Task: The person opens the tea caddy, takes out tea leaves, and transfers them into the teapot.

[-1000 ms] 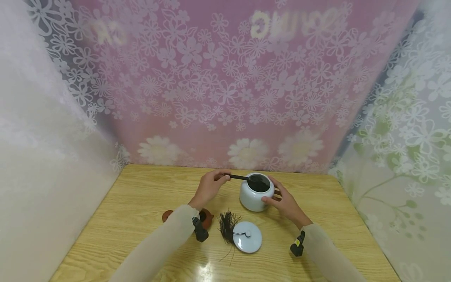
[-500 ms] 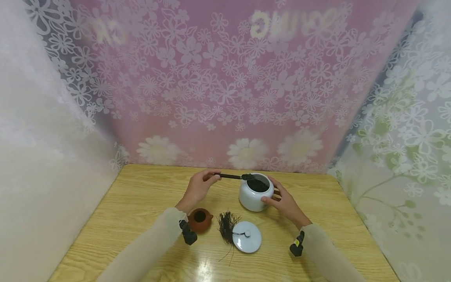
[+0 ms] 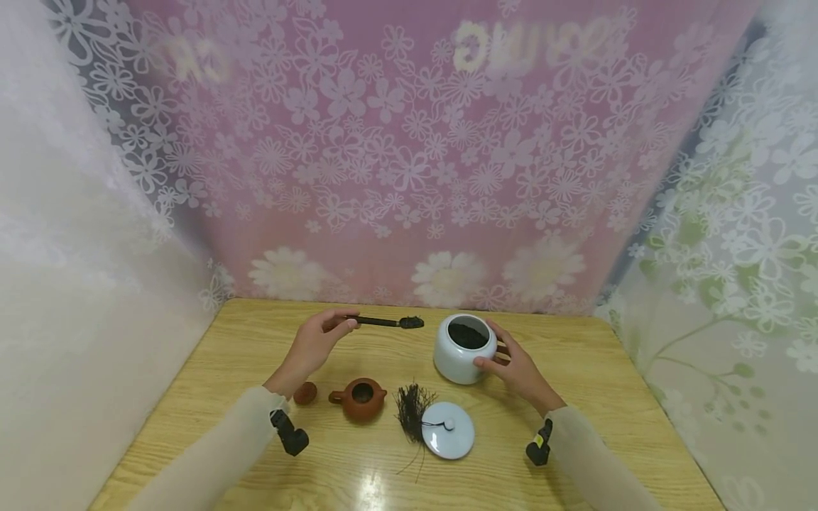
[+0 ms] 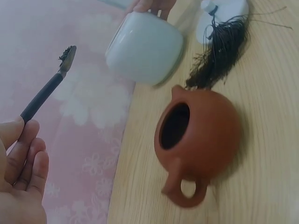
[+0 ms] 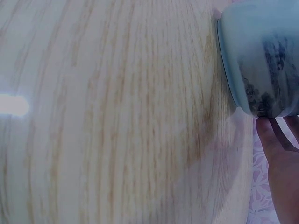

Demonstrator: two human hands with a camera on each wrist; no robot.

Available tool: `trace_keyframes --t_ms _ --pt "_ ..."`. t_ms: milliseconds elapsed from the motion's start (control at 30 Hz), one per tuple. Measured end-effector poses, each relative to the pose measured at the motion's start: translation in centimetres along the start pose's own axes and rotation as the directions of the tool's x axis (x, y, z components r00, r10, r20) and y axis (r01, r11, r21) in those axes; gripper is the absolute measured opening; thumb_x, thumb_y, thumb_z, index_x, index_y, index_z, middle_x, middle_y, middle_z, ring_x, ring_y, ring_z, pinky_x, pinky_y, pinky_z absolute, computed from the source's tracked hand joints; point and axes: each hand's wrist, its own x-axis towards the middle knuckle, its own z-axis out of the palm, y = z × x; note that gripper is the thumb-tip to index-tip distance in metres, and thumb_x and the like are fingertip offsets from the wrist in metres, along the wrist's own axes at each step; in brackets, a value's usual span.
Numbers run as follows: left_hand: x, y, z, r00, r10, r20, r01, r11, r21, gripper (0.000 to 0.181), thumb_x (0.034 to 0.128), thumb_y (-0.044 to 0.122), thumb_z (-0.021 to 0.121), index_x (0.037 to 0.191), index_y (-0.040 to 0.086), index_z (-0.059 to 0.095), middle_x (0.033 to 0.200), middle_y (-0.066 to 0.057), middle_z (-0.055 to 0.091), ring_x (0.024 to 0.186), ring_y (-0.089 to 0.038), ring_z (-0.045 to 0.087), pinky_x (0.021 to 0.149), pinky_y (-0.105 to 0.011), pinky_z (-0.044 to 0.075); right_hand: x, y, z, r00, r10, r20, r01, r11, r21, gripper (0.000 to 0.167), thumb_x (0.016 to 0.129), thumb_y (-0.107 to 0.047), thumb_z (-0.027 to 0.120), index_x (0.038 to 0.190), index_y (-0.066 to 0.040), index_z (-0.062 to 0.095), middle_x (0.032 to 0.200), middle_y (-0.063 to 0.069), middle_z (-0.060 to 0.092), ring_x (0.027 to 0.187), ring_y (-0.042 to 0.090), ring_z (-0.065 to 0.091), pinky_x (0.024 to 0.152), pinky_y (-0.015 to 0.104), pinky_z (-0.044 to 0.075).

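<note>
My left hand (image 3: 317, 342) pinches the dark handle of a tea scoop (image 3: 380, 321), whose tip carries a small heap of dark tea leaves (image 4: 65, 55). The scoop is held in the air, left of a white ceramic tea jar (image 3: 461, 362). Dark tea shows inside the jar's open mouth. My right hand (image 3: 516, 370) grips the jar from its right side, thumb in front and fingers behind. In the left wrist view a brown clay teapot (image 4: 210, 135) stands uncovered on the table, below and to the right of the scoop.
The small clay teapot lid (image 3: 305, 393) lies left of the teapot, near my left wrist. A white jar lid (image 3: 449, 431) with a dark tassel (image 3: 414, 411) tied to its knob lies in front of the jar. Floral cloth (image 3: 409, 177) hangs behind the wooden table (image 3: 543, 482).
My left hand has drawn the scoop out of the jar and moved it left, bringing out tea leaves. The teapot and its lid are now uncovered to view. My right hand and jar stay put.
</note>
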Motion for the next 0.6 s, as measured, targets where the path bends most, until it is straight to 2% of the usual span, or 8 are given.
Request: trace_keyframes --t_ms 233,400,600 --pt "-1.9 -0.7 -2.9 0.999 -0.032 0.005 0.032 0.999 0.02 0.044 0.107 0.054 0.066 0.145 0.032 0.069 0.129 -0.001 0.078 0.134 -0.029 0.067 0.119 -0.062 0.047 0.0 -0.1 0.0 1.0 -0.008 0.006 0.008 1.0 0.0 0.096 0.103 -0.035 0.08 0.177 -0.025 0.02 0.175 0.018 0.032 0.154 0.049 0.044 0.122 0.06 0.046" --pt "-3.1 -1.1 -4.6 1.0 -0.012 -0.004 0.012 0.999 0.039 0.044 0.1077 0.054 0.065 0.145 0.03 0.069 0.133 -0.009 0.077 0.133 -0.031 0.068 0.117 -0.061 0.049 -0.1 -0.2 0.0 1.0 -0.002 -0.001 0.002 1.0 0.013 0.094 0.102 -0.033 0.081 0.176 -0.029 0.023 0.174 0.017 0.033 0.154 0.049 0.044 0.123 0.06 0.044" --pt "-4.5 -1.6 -6.1 1.0 -0.007 -0.014 0.008 0.997 0.075 0.044 0.1095 0.049 0.064 0.146 0.026 0.069 0.13 -0.005 0.078 0.132 -0.033 0.069 0.114 -0.06 0.052 0.0 -0.1 0.0 1.0 0.0 -0.001 0.0 1.0 0.013 0.094 0.102 -0.033 0.081 0.176 -0.029 0.022 0.174 0.017 0.033 0.155 0.049 0.044 0.123 0.06 0.044"
